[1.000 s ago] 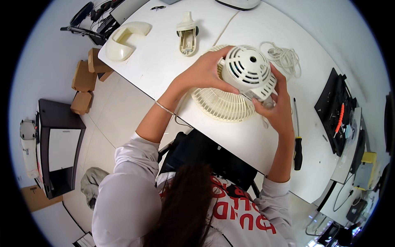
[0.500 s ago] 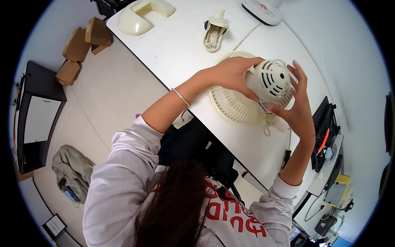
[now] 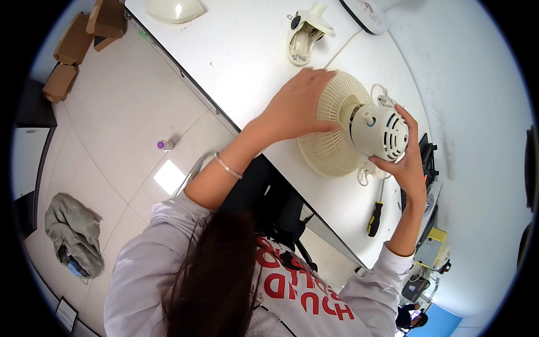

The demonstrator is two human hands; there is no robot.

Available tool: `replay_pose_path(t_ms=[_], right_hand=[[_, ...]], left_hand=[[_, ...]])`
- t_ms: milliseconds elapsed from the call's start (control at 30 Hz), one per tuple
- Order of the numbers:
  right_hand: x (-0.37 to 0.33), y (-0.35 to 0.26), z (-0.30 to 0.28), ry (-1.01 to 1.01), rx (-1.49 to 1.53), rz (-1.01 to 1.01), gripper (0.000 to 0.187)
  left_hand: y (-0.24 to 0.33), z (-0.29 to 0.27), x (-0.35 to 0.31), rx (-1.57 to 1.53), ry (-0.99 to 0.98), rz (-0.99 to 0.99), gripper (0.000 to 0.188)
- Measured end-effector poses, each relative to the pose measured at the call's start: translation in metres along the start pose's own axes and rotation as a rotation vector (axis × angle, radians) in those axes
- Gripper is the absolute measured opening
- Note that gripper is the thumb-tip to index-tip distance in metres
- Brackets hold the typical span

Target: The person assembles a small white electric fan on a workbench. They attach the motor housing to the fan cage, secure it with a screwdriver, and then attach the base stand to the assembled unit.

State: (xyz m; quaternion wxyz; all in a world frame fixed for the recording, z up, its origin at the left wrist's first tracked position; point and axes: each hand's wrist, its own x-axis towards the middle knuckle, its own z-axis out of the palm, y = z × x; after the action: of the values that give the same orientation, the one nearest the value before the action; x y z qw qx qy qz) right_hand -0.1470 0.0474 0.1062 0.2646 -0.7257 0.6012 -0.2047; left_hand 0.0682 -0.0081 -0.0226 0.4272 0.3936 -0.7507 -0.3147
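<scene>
A cream fan head lies on the white table (image 3: 247, 73), its round slatted grille (image 3: 321, 150) beneath and its motor housing (image 3: 377, 135) on top, tilted to the right. My right hand (image 3: 409, 160) grips the vented end of the housing, thumb on the near side and fingers round the far side. On the grille's left side, my left hand (image 3: 297, 106) holds the rim, with its thumb pointing towards the motor. Loose white cord (image 3: 366, 175) hangs beside the housing. Beyond the grille lies a cream fan neck bracket (image 3: 306, 39) with dark knobs.
A yellow-and-black screwdriver (image 3: 375, 218) lies near the table's front edge. A curved cream part (image 3: 175, 8) sits at the far left. Cardboard boxes (image 3: 72, 39), a purple-capped bottle (image 3: 164, 145) and a grey cloth bundle (image 3: 73, 230) are on the floor. A person (image 3: 412, 317) appears at the lower right.
My left hand has gone from the motor housing to the grille rim. The housing has tipped to the right, with my right hand still on it. The whole view has shifted.
</scene>
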Motion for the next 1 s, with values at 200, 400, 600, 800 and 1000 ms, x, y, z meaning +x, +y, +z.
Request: replay_pose_path(t_ms=[200,400,600,800,1000], right_hand=[[0.007,-0.037,-0.013,-0.111,-0.644,-0.014,0.099],[0.019,-0.047,-0.008,-0.148,-0.768,0.064,0.093],[0.024,-0.039,-0.013,-0.209,-0.680,-0.013,0.093],[0.015,-0.022,-0.012,-0.197,-0.431,0.086,0.093],[0.016,-0.023,-0.008,-0.127,-0.287,0.111,0.105]], left_hand=[[0.009,0.013,-0.033,-0.200,0.093,-0.215,0.088],[0.006,0.018,-0.035,-0.082,0.117,-0.113,0.087],[0.001,0.019,-0.034,-0.078,0.138,-0.090,0.089],[0.001,0.017,-0.036,-0.073,0.103,-0.093,0.091],[0.001,0.014,-0.032,-0.107,0.068,-0.115,0.092]])
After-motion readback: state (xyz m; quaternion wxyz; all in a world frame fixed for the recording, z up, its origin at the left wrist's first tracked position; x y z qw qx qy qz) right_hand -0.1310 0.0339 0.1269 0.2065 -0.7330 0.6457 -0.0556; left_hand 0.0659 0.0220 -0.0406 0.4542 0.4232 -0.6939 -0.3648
